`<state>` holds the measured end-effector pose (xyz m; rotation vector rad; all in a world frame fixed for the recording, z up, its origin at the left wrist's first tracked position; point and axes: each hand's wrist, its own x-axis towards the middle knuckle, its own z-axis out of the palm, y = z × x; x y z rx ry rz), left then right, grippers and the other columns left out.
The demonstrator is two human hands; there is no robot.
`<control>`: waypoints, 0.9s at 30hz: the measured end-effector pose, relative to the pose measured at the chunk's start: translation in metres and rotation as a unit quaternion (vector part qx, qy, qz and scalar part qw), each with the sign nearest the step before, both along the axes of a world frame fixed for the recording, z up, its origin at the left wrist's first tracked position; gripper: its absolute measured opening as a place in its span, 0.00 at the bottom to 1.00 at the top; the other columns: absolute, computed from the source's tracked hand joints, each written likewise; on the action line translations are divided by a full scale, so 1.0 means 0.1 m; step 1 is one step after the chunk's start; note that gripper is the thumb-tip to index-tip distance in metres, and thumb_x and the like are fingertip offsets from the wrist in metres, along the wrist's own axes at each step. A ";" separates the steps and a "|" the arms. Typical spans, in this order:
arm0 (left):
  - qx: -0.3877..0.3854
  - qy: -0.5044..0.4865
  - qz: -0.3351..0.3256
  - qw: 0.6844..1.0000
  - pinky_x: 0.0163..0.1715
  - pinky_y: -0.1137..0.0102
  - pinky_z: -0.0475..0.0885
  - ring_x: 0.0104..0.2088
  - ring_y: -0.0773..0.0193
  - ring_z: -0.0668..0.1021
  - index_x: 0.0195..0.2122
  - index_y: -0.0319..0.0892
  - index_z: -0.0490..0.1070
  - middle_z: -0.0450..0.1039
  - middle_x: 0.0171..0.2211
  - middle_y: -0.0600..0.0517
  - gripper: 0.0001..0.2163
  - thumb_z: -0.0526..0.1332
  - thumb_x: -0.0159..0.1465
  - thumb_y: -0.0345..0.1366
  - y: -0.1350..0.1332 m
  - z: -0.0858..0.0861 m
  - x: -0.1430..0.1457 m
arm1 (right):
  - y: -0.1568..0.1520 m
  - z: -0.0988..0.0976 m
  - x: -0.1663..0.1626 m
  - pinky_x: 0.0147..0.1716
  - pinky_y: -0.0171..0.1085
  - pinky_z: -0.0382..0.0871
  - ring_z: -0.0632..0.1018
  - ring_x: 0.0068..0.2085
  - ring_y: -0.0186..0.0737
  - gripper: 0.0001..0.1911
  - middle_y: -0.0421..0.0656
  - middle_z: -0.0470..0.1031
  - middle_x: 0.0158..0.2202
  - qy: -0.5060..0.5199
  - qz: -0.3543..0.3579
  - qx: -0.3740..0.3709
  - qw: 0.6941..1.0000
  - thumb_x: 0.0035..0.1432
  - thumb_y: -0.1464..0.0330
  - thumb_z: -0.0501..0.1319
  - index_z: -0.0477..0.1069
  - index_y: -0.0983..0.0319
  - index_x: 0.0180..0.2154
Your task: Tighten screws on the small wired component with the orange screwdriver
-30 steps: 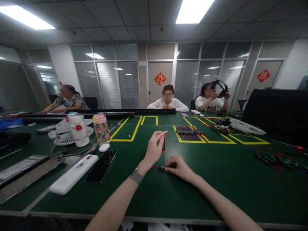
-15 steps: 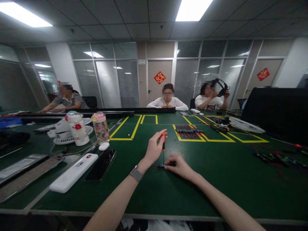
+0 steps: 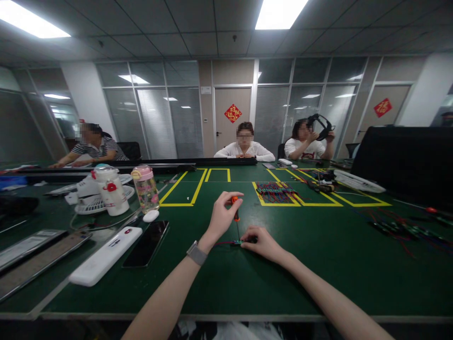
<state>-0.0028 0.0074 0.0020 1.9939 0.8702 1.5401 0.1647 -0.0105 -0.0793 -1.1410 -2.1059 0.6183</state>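
At frame centre, your left hand (image 3: 220, 216) pinches the orange-handled screwdriver (image 3: 235, 209), fingers (image 3: 236, 194) newly curled over its top. Its tip stands on the small wired connector (image 3: 238, 242), which your right hand (image 3: 261, 241) pins to the green desk (image 3: 247, 288); turning seems under way.

left hand (image 3: 221, 217) gripping screwdriver (image 3: 235, 213), right hand (image 3: 260, 242) pinning connector (image 3: 238, 242)

phone (image 3: 146, 243) | white case (image 3: 103, 255) | two bottles (image 3: 146, 188) (left side)

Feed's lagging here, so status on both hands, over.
Left hand grips screwdriver, upright, tip down on part. Right hand holds part on table. Nothing in the way.
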 end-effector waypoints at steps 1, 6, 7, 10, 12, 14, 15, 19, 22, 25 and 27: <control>0.026 0.013 0.037 0.999 0.42 0.67 0.71 0.39 0.62 0.75 0.42 0.43 0.75 0.70 0.38 0.49 0.10 0.59 0.62 0.38 0.00 0.00 0.00 | 0.00 0.00 0.00 0.33 0.33 0.66 0.73 0.31 0.35 0.04 0.42 0.72 0.30 0.001 0.000 0.000 1.000 0.49 0.70 0.66 0.78 0.62 0.31; 0.019 0.014 -0.009 1.000 0.48 0.64 0.69 0.45 0.62 0.74 0.53 0.45 0.68 0.70 0.46 0.47 0.16 0.50 0.67 0.35 -0.02 0.00 0.02 | -0.01 0.02 0.00 0.33 0.33 0.66 0.73 0.32 0.35 0.04 0.42 0.73 0.31 0.000 0.001 -0.002 1.000 0.50 0.70 0.65 0.78 0.63 0.31; -0.014 -0.002 -0.049 0.999 0.46 0.65 0.70 0.44 0.62 0.76 0.55 0.44 0.67 0.71 0.45 0.47 0.16 0.49 0.67 0.35 -0.01 0.00 0.02 | -0.01 0.02 0.00 0.33 0.33 0.66 0.73 0.31 0.35 0.04 0.42 0.73 0.31 -0.001 0.000 -0.002 1.000 0.50 0.70 0.65 0.78 0.63 0.31; -0.062 -0.028 -0.079 0.995 0.39 0.68 0.72 0.36 0.64 0.77 0.51 0.42 0.69 0.73 0.39 0.48 0.15 0.56 0.64 0.36 0.01 0.00 0.02 | -0.01 0.01 0.00 0.32 0.33 0.66 0.72 0.31 0.35 0.04 0.41 0.72 0.30 -0.005 0.000 0.002 1.000 0.49 0.70 0.65 0.78 0.62 0.31; -0.025 -0.013 -0.022 0.999 0.39 0.69 0.72 0.36 0.64 0.76 0.46 0.42 0.73 0.72 0.36 0.50 0.13 0.61 0.60 0.37 0.01 0.01 0.01 | 0.00 0.00 0.01 0.33 0.33 0.66 0.72 0.32 0.35 0.04 0.41 0.72 0.30 -0.005 0.001 0.005 1.000 0.49 0.70 0.66 0.78 0.63 0.31; 0.018 0.008 0.025 0.999 0.42 0.68 0.70 0.39 0.63 0.75 0.45 0.43 0.75 0.72 0.38 0.50 0.12 0.60 0.61 0.38 0.00 0.01 0.00 | 0.00 -0.01 0.01 0.32 0.33 0.66 0.72 0.31 0.35 0.04 0.41 0.72 0.30 -0.006 0.001 0.006 1.000 0.50 0.70 0.66 0.78 0.62 0.31; 0.025 0.009 0.025 0.999 0.44 0.68 0.70 0.41 0.63 0.75 0.46 0.44 0.74 0.72 0.40 0.49 0.12 0.58 0.63 0.38 -0.01 0.02 -0.01 | 0.00 -0.01 0.01 0.32 0.33 0.66 0.72 0.32 0.35 0.04 0.42 0.72 0.30 -0.006 0.000 0.006 1.000 0.50 0.70 0.65 0.78 0.62 0.31; -0.051 -0.031 -0.080 0.995 0.41 0.68 0.72 0.38 0.63 0.77 0.52 0.41 0.70 0.75 0.40 0.48 0.16 0.53 0.65 0.38 -0.01 0.04 0.00 | 0.00 -0.02 0.00 0.32 0.33 0.66 0.73 0.32 0.35 0.04 0.42 0.72 0.30 -0.007 -0.005 0.007 1.000 0.50 0.70 0.65 0.78 0.62 0.31; -0.059 -0.037 -0.069 0.995 0.34 0.72 0.71 0.31 0.66 0.76 0.45 0.40 0.74 0.75 0.33 0.50 0.13 0.61 0.60 0.38 0.00 0.04 0.01 | -0.01 -0.02 0.00 0.33 0.34 0.67 0.73 0.32 0.36 0.04 0.42 0.72 0.30 -0.006 -0.006 0.007 1.000 0.50 0.70 0.65 0.78 0.62 0.31; -0.038 -0.042 -0.023 0.998 0.33 0.73 0.71 0.32 0.67 0.75 0.41 0.42 0.76 0.73 0.35 0.50 0.11 0.59 0.61 0.38 0.01 0.03 0.02 | -0.01 -0.02 0.00 0.34 0.34 0.67 0.73 0.32 0.36 0.05 0.42 0.73 0.32 -0.003 -0.006 0.006 1.000 0.50 0.69 0.65 0.78 0.62 0.32; -0.052 -0.057 -0.045 0.996 0.38 0.71 0.71 0.37 0.65 0.76 0.45 0.42 0.75 0.74 0.39 0.48 0.13 0.54 0.64 0.38 0.02 0.03 0.02 | -0.01 -0.03 0.00 0.34 0.34 0.67 0.73 0.33 0.37 0.05 0.43 0.73 0.32 -0.002 -0.003 0.008 1.000 0.50 0.69 0.65 0.78 0.62 0.32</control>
